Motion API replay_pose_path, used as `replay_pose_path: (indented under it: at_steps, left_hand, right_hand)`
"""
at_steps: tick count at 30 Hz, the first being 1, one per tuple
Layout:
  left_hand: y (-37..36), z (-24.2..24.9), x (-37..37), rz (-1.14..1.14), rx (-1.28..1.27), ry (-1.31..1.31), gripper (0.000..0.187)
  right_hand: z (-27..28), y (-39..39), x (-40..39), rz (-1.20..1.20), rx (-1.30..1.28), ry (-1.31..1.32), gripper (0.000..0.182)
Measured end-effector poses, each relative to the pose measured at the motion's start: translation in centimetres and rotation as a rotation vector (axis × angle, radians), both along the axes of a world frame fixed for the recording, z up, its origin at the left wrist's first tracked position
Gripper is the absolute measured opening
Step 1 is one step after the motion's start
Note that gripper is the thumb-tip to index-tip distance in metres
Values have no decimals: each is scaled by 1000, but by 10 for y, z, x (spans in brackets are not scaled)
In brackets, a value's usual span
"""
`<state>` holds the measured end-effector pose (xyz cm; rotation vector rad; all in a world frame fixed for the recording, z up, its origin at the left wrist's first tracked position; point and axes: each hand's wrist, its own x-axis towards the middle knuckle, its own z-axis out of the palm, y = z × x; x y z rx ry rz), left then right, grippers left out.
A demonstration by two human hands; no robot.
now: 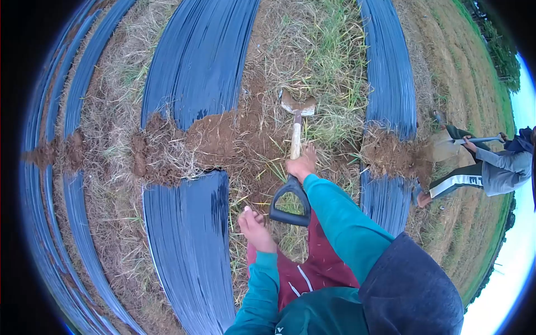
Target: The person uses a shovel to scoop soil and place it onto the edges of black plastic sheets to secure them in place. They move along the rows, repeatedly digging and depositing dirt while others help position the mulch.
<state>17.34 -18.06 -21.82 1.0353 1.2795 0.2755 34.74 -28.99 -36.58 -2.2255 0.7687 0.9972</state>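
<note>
A spade [295, 137] with a pale wooden shaft and a black D-shaped grip points away from me, its soil-caked blade [297, 104] resting on the grassy furrow. My right hand [302, 164] is closed around the shaft just above the black grip [290, 202]. My left hand [254, 225] hovers just left of that grip, fingers loosely curled, holding nothing. Teal sleeves and maroon trousers show below.
Blue-black plastic mulch strips [201, 61] run away from me, with a band of brown soil [212, 139] heaped across them. Another person [491, 167] in grey works with a tool at the right, beside a soil mound [391, 153].
</note>
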Motion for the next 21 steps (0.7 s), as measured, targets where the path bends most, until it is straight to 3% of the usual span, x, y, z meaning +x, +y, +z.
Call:
replay_pose_path:
  at_steps: [2, 5, 6, 8, 11, 13, 16, 19, 21]
  left_hand:
    - [-11, -27, -16, 322, -807, 189, 46]
    - [-43, -84, -59, 469, -834, -188, 57]
    - [-49, -78, -50, 536, -797, -162, 51]
    - [-73, -131, -98, 540, -842, -94, 47]
    - [-86, -151, -103, 620, -869, 53, 48]
    - [-91, -194, -139, 619, -919, -43, 51]
    - [-105, -188, -127, 513, -1006, -146, 48]
    - [-103, -196, -117, 543, -1065, -226, 46]
    - [-100, -209, -81, 577, -1060, -197, 46]
  right_hand:
    - [-38, 2, -7, 54, -39, -72, 63]
    - [-51, 6, -40, 32, -43, -114, 59]
    - [-38, 7, -46, 43, -67, -86, 55]
    - [-76, -12, -73, 78, -46, -85, 55]
    - [-178, -37, -88, -59, 120, -88, 55]
    - [-159, -45, -36, -322, 387, 48, 48]
    - [-238, -63, 13, -533, 501, 78, 21]
    - [-232, -52, 64, -516, 337, 155, 8]
    - [-283, -74, 76, -519, 405, 104, 5]
